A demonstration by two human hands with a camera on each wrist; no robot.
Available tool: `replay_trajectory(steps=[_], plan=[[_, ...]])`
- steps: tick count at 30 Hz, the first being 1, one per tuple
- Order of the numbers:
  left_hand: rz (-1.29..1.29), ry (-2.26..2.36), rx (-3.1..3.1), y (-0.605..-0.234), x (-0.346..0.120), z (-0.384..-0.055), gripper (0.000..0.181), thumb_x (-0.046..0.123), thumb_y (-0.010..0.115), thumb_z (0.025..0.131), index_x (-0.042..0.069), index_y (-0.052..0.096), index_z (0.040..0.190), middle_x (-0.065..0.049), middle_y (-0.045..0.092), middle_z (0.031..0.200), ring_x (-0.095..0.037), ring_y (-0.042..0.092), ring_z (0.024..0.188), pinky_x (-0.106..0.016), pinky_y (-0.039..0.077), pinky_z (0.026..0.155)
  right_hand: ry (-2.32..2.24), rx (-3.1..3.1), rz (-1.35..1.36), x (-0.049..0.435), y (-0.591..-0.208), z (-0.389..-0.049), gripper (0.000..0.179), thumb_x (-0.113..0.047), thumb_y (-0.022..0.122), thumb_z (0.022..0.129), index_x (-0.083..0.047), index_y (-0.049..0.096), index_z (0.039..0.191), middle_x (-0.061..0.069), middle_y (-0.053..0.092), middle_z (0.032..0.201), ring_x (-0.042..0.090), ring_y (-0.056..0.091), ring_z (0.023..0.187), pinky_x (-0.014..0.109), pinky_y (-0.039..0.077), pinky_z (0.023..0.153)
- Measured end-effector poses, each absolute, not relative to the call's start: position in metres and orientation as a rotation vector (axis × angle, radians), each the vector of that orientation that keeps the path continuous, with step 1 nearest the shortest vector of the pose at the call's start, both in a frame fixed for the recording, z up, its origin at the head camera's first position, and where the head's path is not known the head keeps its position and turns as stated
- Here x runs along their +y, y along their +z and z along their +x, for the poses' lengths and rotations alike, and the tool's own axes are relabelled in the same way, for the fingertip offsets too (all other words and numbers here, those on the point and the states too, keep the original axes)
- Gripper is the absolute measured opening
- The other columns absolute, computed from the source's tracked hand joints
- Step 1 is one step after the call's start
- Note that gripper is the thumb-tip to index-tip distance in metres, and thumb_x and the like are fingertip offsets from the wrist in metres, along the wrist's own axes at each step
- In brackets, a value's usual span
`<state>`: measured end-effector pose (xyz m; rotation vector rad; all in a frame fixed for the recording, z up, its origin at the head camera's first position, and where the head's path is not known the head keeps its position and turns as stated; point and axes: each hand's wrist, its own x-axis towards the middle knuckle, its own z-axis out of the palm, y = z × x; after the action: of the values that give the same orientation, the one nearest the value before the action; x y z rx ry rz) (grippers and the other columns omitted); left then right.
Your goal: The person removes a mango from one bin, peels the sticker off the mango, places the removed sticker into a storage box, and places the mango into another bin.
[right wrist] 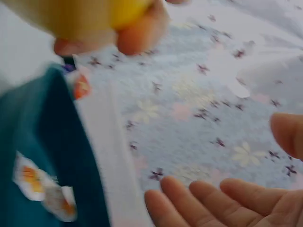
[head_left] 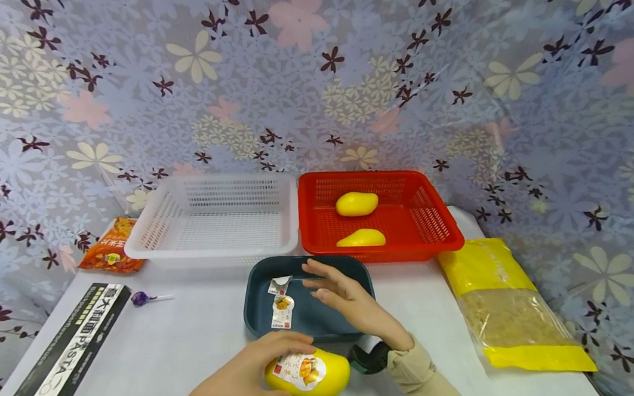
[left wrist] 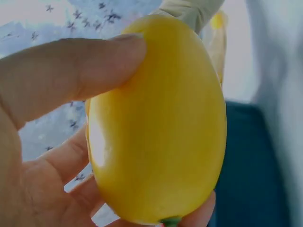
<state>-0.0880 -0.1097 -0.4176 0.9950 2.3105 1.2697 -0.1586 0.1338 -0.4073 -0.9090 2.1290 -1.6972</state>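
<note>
My left hand [head_left: 245, 369] grips a yellow mango [head_left: 321, 377] at the near side of a dark teal tray [head_left: 315, 320]. A white label with a fruit picture [head_left: 308, 369] is on the mango's upper side. In the left wrist view the thumb lies across the mango [left wrist: 165, 123], its other fingers round the far side, a green stem end at the bottom. The right hand [head_left: 354, 300] is held over the tray's right half with its fingers spread and nothing in them. Paper labels [head_left: 282, 313] lie inside the tray on its left.
Behind the tray stand a white basket [head_left: 212, 252] and a red basket [head_left: 395, 253] holding two mangoes [head_left: 357, 203]. On the left are an orange snack bag [head_left: 112, 247], a lollipop [head_left: 140, 299] and a pasta box [head_left: 61, 355]. A yellow bag [head_left: 508, 307] lies at right.
</note>
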Motion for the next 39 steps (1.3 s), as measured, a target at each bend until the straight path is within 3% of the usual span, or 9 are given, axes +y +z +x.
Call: replay_trajectory(steps=[5,11,16,20,26,30,34,39], plan=[[0.969,1.287,2.212,-0.433,-0.101,-0.083,0.06,0.021,0.077,0.08,0.035,0.052,0.134,0.003,0.051,0.143,-0.014,0.046,0.123,-0.026,0.044,0.101,-1.708,1.992,-0.896,0.149,-0.426,-0.136,0.053,-0.017,0.043,0.104,-0.009,0.025,0.153,0.021,0.034,0.153,0.041,0.044,0.134,0.037,0.043,0.108],[0.97,1.251,2.299,-0.454,-0.09,-0.081,0.059,0.031,0.076,0.081,0.028,0.052,0.135,0.0,0.051,0.142,-0.017,0.049,0.127,-0.032,0.045,0.102,-1.692,1.958,-0.937,0.158,-0.444,-0.114,0.051,-0.018,0.044,0.103,-0.01,0.03,0.152,0.027,0.04,0.148,0.023,0.052,0.13,0.025,0.044,0.105],[0.97,1.281,2.465,-0.468,-0.086,-0.077,0.067,0.014,0.081,0.074,0.015,0.05,0.133,-0.001,0.05,0.134,-0.016,0.052,0.12,-0.027,0.047,0.1,-1.66,2.002,-0.955,0.157,-0.46,-0.105,0.052,-0.02,0.046,0.103,-0.007,0.031,0.15,0.025,0.047,0.144,0.016,0.055,0.126,0.025,0.046,0.103],[0.849,1.304,2.502,-0.475,-0.085,-0.076,0.067,0.013,0.083,0.072,0.01,0.048,0.129,-0.001,0.046,0.128,-0.013,0.051,0.114,-0.026,0.047,0.1,-1.598,2.045,-0.868,0.157,-0.475,-0.1,0.056,-0.027,0.049,0.102,-0.005,0.032,0.15,0.017,0.05,0.143,0.006,0.054,0.124,0.022,0.045,0.102],[0.646,1.064,2.681,-0.474,-0.081,-0.074,0.065,0.028,0.085,0.072,0.013,0.051,0.126,0.003,0.05,0.121,-0.01,0.056,0.101,-0.032,0.053,0.09,-1.509,2.094,-0.776,0.158,-0.492,-0.098,0.066,-0.028,0.066,0.092,-0.018,0.034,0.149,0.007,0.049,0.146,0.006,0.049,0.127,0.016,0.04,0.104],[0.558,0.89,2.807,-0.469,-0.08,-0.072,0.063,0.034,0.086,0.069,0.014,0.055,0.119,0.003,0.053,0.113,-0.011,0.057,0.091,-0.034,0.055,0.082,-1.452,2.147,-0.744,0.157,-0.496,-0.099,0.072,-0.032,0.078,0.082,-0.026,0.039,0.142,0.001,0.048,0.144,0.009,0.05,0.123,0.019,0.041,0.104],[0.468,0.897,2.821,-0.466,-0.081,-0.071,0.062,0.041,0.085,0.069,0.012,0.059,0.117,0.003,0.054,0.109,-0.01,0.055,0.087,-0.032,0.054,0.078,-1.367,2.217,-0.755,0.154,-0.499,-0.099,0.075,-0.036,0.08,0.079,-0.028,0.04,0.141,-0.001,0.049,0.143,0.009,0.05,0.119,0.023,0.043,0.104],[0.34,1.015,2.887,-0.466,-0.077,-0.069,0.036,0.049,0.072,0.081,0.022,0.064,0.103,0.012,0.056,0.1,-0.003,0.054,0.084,-0.025,0.05,0.07,-1.287,2.289,-0.794,0.15,-0.499,-0.097,0.076,-0.039,0.079,0.079,-0.026,0.041,0.144,0.0,0.051,0.142,0.009,0.052,0.118,0.026,0.044,0.104]])
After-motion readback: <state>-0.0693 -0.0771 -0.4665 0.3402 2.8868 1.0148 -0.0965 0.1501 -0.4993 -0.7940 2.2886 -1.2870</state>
